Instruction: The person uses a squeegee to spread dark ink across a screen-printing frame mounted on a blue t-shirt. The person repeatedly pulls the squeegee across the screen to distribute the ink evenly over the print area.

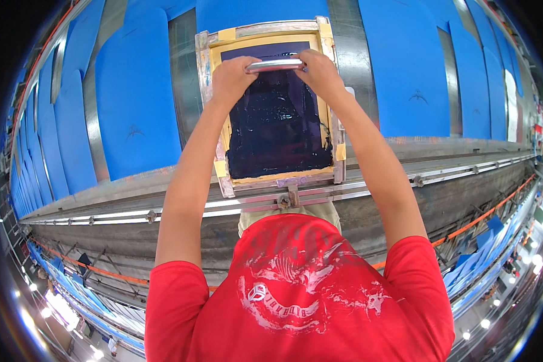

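Note:
My left hand (233, 79) and my right hand (318, 75) grip the two ends of a metal squeegee (273, 64), held across the far part of a printing screen (338, 160). The screen has a worn pale frame with yellow tape around its inner border and patches on the frame. Dark, glossy navy ink (274, 136) covers much of the mesh, with rough streaks toward the lower right. Whether the squeegee's blade touches the mesh is hidden under the handle. The screen lies on a long table (184, 84) between blue fabric pieces.
Flat blue pieces (136, 102) line the table on both sides, with bare grey strips between them. A metal rail (446, 175) runs along the near edge, by my body. Orange bars (90, 262) and more rows of blue pieces show toward the lower sides.

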Demonstrator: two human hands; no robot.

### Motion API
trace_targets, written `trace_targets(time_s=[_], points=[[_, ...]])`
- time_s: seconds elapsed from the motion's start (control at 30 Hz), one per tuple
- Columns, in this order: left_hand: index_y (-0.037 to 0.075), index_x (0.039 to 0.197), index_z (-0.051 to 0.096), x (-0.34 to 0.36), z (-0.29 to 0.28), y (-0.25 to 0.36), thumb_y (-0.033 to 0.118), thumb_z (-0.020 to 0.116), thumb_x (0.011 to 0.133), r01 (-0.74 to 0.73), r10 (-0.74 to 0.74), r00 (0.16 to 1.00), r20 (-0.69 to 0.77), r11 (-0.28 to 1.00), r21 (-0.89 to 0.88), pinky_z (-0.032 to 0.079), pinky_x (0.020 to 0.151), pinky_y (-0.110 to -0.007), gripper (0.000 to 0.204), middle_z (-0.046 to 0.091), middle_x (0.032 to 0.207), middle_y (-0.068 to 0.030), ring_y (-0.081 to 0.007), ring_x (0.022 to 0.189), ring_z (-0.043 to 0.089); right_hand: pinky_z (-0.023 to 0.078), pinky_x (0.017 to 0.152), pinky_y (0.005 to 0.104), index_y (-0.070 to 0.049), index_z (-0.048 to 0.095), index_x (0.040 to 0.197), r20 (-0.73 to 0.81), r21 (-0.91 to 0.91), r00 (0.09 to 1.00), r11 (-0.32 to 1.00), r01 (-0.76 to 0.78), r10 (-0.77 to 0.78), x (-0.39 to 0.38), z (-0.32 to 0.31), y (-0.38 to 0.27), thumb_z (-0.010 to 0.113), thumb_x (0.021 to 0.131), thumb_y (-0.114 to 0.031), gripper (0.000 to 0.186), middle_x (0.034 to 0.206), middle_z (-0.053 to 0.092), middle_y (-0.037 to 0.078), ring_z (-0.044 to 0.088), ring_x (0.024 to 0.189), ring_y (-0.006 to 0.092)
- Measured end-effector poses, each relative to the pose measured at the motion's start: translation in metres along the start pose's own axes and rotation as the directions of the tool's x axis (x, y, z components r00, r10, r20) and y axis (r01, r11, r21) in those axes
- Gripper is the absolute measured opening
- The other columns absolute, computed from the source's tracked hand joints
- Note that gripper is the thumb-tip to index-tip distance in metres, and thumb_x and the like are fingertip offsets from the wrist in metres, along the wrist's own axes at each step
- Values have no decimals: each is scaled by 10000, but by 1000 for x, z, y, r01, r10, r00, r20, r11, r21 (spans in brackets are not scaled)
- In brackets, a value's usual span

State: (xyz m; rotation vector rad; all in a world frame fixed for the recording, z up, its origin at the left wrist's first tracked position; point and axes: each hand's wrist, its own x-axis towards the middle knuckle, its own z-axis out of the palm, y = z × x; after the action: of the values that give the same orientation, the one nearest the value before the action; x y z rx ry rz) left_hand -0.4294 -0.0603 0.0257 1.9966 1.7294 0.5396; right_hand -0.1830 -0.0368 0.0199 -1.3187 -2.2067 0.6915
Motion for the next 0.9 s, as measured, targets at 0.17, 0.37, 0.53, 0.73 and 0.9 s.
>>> trace_targets(time_s=[0.17,0.37,0.53,0.73,0.9], points=[[186,1072,771,-37,20,1,181,786,769,4,-1,999,-34,997,71,573,804,-409,303,752,1003,-54,-292,920,720,539,827,432,-20,708,1066,-16,46,1000,999,-9,10,-40,14,-10,709,817,-13,250,999,684,171,675,938,361],[171,986,766,-155,41,24,64,801,719,-108,124,986,-115,984,139,534,795,-373,290,771,1072,-2,-205,1003,736,529,956,419,-23,673,1156,72,52,994,995,-81,77,-152,25,-52,739,754,16,409,1163,662,151,639,1115,335],[180,1006,767,-161,34,27,94,800,739,-129,147,979,-142,984,123,523,789,-372,283,769,1103,3,-195,1030,727,526,974,424,-29,668,1162,57,40,997,998,-50,48,-150,17,-57,752,760,1,411,1211,650,147,628,1152,336],[199,1096,780,-21,9,0,208,774,800,-47,49,994,-100,999,24,562,771,-404,295,759,1002,-71,-292,903,719,549,858,448,-38,682,1109,6,-20,999,999,36,-36,-15,-4,-6,690,857,-70,255,1054,680,163,667,986,375],[218,1080,785,23,8,-4,224,775,787,2,5,998,-66,995,104,555,764,-418,294,753,966,-84,-320,903,707,548,857,441,-47,689,1103,-67,36,998,999,15,-12,16,8,17,715,838,-75,268,1030,680,163,668,968,377]])
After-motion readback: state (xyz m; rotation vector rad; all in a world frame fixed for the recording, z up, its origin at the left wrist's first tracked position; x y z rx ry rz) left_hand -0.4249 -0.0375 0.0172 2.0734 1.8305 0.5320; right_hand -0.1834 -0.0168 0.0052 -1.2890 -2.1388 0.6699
